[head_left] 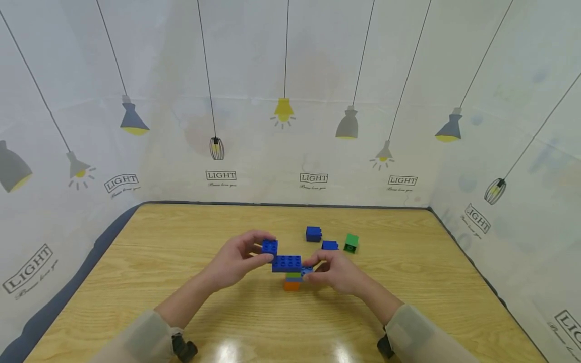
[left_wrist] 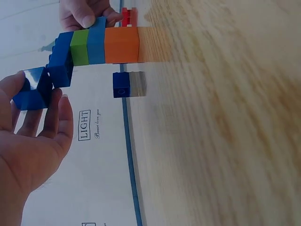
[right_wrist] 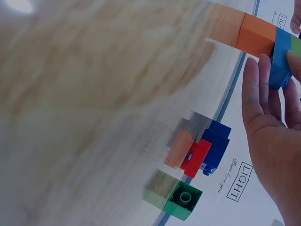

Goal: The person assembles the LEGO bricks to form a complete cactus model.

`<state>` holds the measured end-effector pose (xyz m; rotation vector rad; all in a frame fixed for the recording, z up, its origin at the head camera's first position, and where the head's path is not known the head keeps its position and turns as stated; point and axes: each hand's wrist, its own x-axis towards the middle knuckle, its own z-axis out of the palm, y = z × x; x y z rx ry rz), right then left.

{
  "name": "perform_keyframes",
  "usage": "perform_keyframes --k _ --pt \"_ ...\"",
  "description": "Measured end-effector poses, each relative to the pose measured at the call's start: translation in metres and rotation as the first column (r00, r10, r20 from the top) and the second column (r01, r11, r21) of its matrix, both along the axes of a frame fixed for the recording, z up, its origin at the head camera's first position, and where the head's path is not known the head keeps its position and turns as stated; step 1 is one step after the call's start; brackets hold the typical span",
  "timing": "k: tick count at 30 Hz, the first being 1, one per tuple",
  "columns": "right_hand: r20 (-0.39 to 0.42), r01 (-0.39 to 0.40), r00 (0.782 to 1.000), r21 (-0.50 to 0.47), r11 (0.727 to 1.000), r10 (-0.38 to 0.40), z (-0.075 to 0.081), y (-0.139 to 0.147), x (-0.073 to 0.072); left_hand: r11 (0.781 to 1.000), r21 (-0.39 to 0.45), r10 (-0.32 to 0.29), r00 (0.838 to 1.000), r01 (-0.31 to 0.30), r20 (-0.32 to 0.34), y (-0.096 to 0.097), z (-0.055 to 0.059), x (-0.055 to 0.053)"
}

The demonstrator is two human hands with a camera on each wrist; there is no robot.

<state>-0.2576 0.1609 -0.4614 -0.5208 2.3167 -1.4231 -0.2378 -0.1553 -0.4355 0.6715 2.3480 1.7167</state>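
Note:
A stack of toy building bricks stands on the table: an orange brick (head_left: 292, 286) at the bottom, then a lighter blue brick (left_wrist: 97, 42), a lime green brick (left_wrist: 80, 48) and a long dark blue brick (head_left: 286, 263) jutting left on top. My left hand (head_left: 237, 259) pinches a small dark blue brick (head_left: 270, 246) between thumb and fingers, over the long brick's left end. Whether those two are joined I cannot tell. On the other side, my right hand (head_left: 339, 272) grips the right end of the lighter blue brick, thumb in front.
Behind the stack lie two loose dark blue bricks, one farther back (head_left: 313, 234) and one nearer (head_left: 330, 245). A green brick (head_left: 351, 243) lies to their right. The right wrist view also shows a red brick (right_wrist: 195, 158). Patterned sheets (head_left: 254, 184) surround the wooden table (head_left: 204, 222).

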Motion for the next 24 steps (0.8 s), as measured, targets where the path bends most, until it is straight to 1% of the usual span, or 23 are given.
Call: perform_keyframes --k 8,15,19,24 --pt "-0.010 -0.014 1.000 -0.006 1.000 0.014 -0.0014 0.0005 0.0004 0.999 0.042 -0.024 1.000 0.024 0.011 0.0028 0.0001 0.0035" --pt "-0.009 -0.008 1.000 -0.007 1.000 0.008 -0.0001 -0.0001 0.0014 0.994 0.102 -0.051 0.998 0.046 0.047 0.0059 -0.0005 0.0041" --pt "-0.005 -0.004 1.000 -0.008 1.000 0.004 0.0010 -0.0007 0.0018 0.994 0.101 -0.045 0.999 0.041 0.029 0.0068 -0.0013 0.0045" --pt "-0.010 -0.004 1.000 0.000 1.000 0.004 0.0005 -0.0008 0.0014 0.992 0.118 -0.042 0.999 0.039 0.021 0.0082 -0.0046 0.0038"
